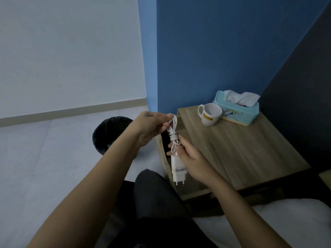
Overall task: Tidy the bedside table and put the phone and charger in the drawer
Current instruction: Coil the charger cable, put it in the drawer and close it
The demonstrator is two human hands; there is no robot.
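I hold a white charger with its cable coiled and wrapped into a bundle, just left of the wooden bedside table. My left hand pinches the top loop of the cable. My right hand grips the cable's lower end where it joins the plug block, whose two pins point down. The drawer stands pulled open below my hands, its wooden side showing; its inside is dark. No phone is in view.
A white mug and a turquoise tissue box stand at the table's far corner. A black bin sits on the tiled floor to the left. White bedding lies at lower right, my dark-trousered knee below.
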